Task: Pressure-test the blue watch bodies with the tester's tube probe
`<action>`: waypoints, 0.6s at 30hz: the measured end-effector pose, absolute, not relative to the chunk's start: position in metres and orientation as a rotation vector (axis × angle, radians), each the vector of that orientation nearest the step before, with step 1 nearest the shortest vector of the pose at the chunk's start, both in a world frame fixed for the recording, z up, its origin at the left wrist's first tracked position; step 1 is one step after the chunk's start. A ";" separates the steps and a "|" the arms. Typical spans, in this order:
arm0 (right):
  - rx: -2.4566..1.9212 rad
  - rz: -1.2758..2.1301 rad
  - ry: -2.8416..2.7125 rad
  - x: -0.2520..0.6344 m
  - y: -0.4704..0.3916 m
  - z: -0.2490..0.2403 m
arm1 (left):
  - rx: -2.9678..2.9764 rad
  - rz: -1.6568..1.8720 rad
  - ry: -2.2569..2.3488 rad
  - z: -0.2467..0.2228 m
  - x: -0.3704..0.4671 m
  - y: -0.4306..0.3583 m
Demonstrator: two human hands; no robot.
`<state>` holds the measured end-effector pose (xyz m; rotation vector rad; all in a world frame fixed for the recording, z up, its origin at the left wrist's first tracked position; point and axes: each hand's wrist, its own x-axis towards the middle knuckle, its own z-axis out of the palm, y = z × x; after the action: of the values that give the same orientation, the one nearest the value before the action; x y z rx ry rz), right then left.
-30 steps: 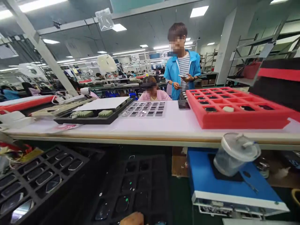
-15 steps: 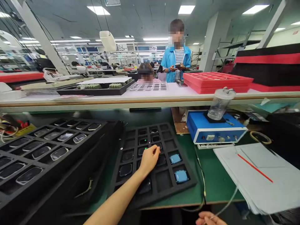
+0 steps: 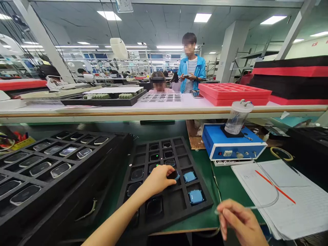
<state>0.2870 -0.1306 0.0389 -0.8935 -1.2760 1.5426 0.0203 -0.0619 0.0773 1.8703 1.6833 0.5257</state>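
Two bare hands are in view above the green bench (image 3: 202,218). Left hand (image 3: 156,179): thumb and fingers closed on the edge of a dark, blue-edged piece (image 3: 174,175), held tilted over the black foam tray (image 3: 179,216). Right hand (image 3: 239,218): fingers drawn narrow, pinching the clear tube (image 3: 276,196) near its end, well apart from the left hand.

Just right of the left hand, two blue pieces (image 3: 196,196) lie in separate compartments of the same foam tray; dark pieces occupy other compartments around that hand. Beyond the right hand stands a blue control box (image 3: 237,152), bearing a lidded clear container (image 3: 235,119). White papers (image 3: 304,215) and a red strip (image 3: 276,188) lie to the right hand's right, the tube crossing above them. Left of the left hand, a second black tray (image 3: 46,184) carries dark, rounded frames. Farther out, past both hands, a raised shelf (image 3: 164,111) supports a red foam tray (image 3: 217,97); a person in a blue jacket (image 3: 200,68) stands behind it.
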 end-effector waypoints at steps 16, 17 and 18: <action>-0.748 1.195 -1.320 0.200 -0.024 0.025 | 0.796 1.007 0.711 0.036 0.020 -0.011; -0.759 1.203 -1.348 0.201 -0.025 0.025 | 0.794 1.006 0.711 0.036 0.020 -0.010; -0.771 1.210 -1.372 0.202 -0.025 0.026 | 0.794 1.004 0.709 0.035 0.020 -0.010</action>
<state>0.2025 -0.0253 0.0259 -0.7711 -1.3718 1.2104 0.0203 -0.0097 0.0353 0.7939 0.7089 1.0036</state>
